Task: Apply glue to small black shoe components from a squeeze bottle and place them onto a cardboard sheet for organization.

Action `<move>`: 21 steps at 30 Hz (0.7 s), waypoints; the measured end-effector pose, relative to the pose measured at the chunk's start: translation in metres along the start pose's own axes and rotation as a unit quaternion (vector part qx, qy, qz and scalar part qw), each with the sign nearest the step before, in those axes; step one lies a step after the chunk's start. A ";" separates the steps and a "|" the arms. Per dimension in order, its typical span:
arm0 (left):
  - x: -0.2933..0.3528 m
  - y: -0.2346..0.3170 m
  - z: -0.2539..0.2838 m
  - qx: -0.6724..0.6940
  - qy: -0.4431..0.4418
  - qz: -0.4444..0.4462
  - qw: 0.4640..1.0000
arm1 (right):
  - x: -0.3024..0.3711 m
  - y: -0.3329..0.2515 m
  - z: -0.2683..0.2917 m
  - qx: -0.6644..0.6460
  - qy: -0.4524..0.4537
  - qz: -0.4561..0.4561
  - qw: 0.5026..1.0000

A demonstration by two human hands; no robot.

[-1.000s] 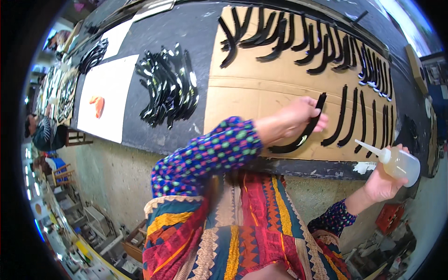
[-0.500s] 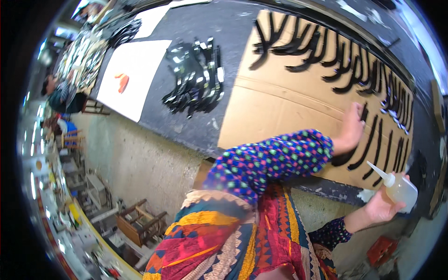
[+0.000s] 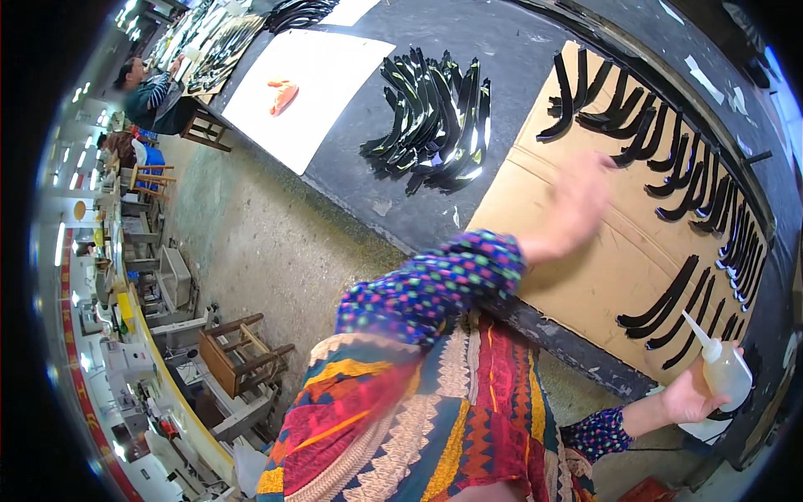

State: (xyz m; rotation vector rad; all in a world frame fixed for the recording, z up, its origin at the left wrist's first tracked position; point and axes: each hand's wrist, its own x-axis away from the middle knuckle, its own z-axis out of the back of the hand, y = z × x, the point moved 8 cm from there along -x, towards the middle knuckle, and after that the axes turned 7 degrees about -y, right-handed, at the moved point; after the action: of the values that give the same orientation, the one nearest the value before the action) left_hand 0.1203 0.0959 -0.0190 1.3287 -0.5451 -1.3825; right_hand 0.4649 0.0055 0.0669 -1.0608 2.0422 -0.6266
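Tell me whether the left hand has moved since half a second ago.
Yes: the left hand has moved left across the cardboard, away from the lower row of black strips.

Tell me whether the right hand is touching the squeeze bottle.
Touching. The head view shows the right hand wrapped around the body of the translucent squeeze bottle.

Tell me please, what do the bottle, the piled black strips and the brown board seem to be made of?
Bottle: probably soft plastic, smooth and cloudy; light passes partly through it.
Piled black strips: glossy, with bright reflections; perhaps plastic or coated leather, the look leaves it open.
Brown board: most likely cardboard, matt and tan, with straight fold lines.
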 end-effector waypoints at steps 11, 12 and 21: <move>-0.041 -0.089 0.135 -0.360 0.029 0.131 0.923 | -0.001 0.059 -0.068 -0.011 -0.090 -0.076 0.993; -0.041 -0.089 0.136 -0.358 0.028 0.131 0.924 | 0.000 0.063 -0.076 -0.022 -0.097 -0.083 0.992; -0.044 -0.082 0.136 -0.329 0.071 0.151 0.930 | 0.012 0.101 -0.116 -0.044 -0.105 -0.154 0.981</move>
State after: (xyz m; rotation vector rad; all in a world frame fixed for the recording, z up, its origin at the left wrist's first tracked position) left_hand -0.0429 0.1135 -0.0364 0.7500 -0.1461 -1.0636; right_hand 0.3206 0.0595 0.0630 -1.4495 1.7512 -0.5534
